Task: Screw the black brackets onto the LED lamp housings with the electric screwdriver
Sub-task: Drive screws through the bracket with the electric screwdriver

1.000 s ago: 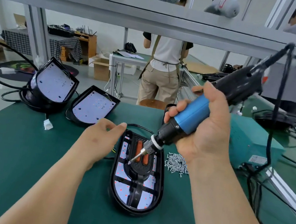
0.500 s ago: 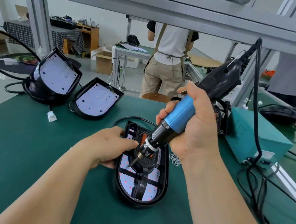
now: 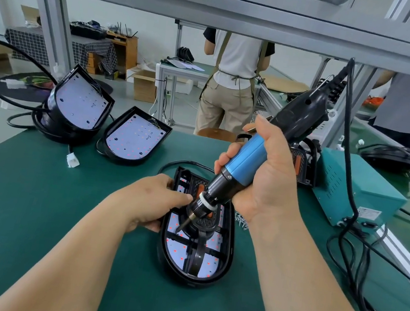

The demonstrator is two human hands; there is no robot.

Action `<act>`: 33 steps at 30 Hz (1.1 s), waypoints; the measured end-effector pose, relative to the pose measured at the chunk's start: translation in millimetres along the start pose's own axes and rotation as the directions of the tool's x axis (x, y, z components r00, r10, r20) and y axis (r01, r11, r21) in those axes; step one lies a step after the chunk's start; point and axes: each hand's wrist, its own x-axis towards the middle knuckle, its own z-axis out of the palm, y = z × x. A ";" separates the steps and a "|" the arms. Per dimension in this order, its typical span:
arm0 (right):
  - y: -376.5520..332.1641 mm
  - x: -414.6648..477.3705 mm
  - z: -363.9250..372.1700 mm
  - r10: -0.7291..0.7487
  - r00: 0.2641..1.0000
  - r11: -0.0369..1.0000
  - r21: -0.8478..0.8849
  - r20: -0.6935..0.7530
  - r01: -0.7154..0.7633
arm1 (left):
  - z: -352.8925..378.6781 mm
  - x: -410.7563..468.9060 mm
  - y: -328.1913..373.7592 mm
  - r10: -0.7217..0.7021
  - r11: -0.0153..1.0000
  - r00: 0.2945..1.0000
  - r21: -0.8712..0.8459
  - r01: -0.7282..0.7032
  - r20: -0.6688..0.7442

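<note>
A black oval LED lamp housing [image 3: 226, 251] lies on the green mat in front of me, its white LED board showing. A black bracket [image 3: 199, 237] with an orange insert sits across that board. My right hand [image 3: 266, 180] is wrapped around the blue and black electric screwdriver [image 3: 245, 161], held tilted, its bit tip touching the left side of the bracket. My left hand [image 3: 149, 200] grips the housing's left edge, thumb reaching toward the bit. Whether a screw is on the bit I cannot tell.
Two more housings [image 3: 78, 107] [image 3: 134, 139] lean at the far left with a white connector [image 3: 73, 161]. Loose screws [image 3: 240, 220] lie right of the housing. A teal power box [image 3: 353, 188] and black cables [image 3: 357, 271] fill the right. A person stands behind the bench.
My left hand slid from the housing's top left onto its left edge beside the bracket. The screwdriver came down and left, and its bit now meets the bracket.
</note>
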 end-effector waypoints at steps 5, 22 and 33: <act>-7.4 1.4 -0.8 -0.009 0.999 0.999 0.047 -0.039 0.011 | -1.2 -2.3 1.6 -0.011 1.000 1.000 -0.010 0.011 -0.015; -39.5 16.6 -29.2 -0.058 0.922 0.872 0.431 -0.382 0.233 | -1.9 -17.9 15.6 0.578 0.811 0.812 0.171 -0.560 -0.081; -39.4 14.7 -25.7 -0.092 0.924 0.878 0.407 -0.372 0.251 | 3.7 -18.9 18.1 0.654 0.754 0.725 0.102 -0.649 -0.218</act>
